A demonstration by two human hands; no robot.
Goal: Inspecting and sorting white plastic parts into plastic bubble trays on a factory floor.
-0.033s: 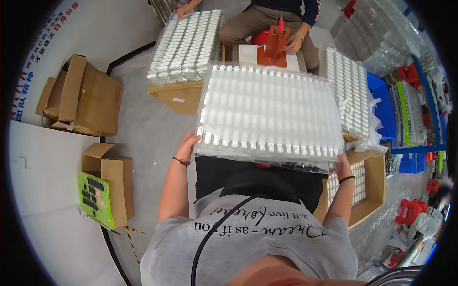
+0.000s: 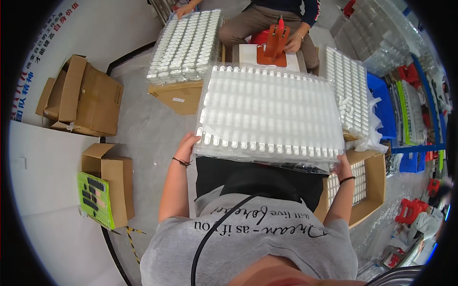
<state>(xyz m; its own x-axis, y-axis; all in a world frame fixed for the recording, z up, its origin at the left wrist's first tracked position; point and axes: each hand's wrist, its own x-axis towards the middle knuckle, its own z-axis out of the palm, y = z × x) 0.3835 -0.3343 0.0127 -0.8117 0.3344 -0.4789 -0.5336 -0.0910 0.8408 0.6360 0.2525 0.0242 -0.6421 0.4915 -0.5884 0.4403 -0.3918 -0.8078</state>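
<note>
Left hand (image 2: pixel 190 142): fingers closed around the near left corner of a stack of clear plastic trays (image 2: pixel 272 112), thumb over the edge. Right hand (image 2: pixel 343 164): closed at the near right corner of the same stack; fingers partly hidden below the edge, so exact finger spread cannot be told. Stack lies between the hands and extends away from them, just beyond the wearer's dark clothing. White rounded pieces show in rows, clearest along the near and far edges; the middle rows look hazy through the plastic.

Beyond the left hand: second tray stack (image 2: pixel 186 45) on a cardboard box (image 2: pixel 179 97), a co-worker's hand (image 2: pixel 184 10) at its far end. Straight beyond both hands: orange hand press (image 2: pixel 275 45), the co-worker's other hand (image 2: pixel 294 44) beside it. Beyond the right hand: third tray stack (image 2: pixel 350 90). Beside the right forearm: open carton (image 2: pixel 377 188) with white pieces inside. Well left of the left hand: brown carton (image 2: pixel 98 102).
</note>
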